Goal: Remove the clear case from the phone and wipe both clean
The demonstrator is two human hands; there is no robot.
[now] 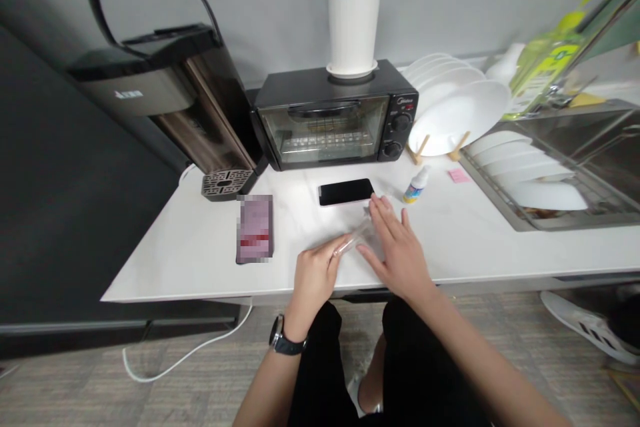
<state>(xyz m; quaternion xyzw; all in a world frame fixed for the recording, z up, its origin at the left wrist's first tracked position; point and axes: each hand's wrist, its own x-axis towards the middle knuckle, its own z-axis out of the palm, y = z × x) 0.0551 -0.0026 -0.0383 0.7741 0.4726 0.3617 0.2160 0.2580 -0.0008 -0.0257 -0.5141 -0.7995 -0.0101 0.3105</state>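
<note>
Gripping thin clear plastic piece in left hand, could bump black rectangular glass-faced phone, mid-frame, overreaching with open right hand.

The counter is white, the phone black, the note at right pink. The small bottle is white with a blue and yellow label; the far oven is black, the plates white.

The clear piece looks glossy plastic, the phone glassy, the countertop smooth.
</note>
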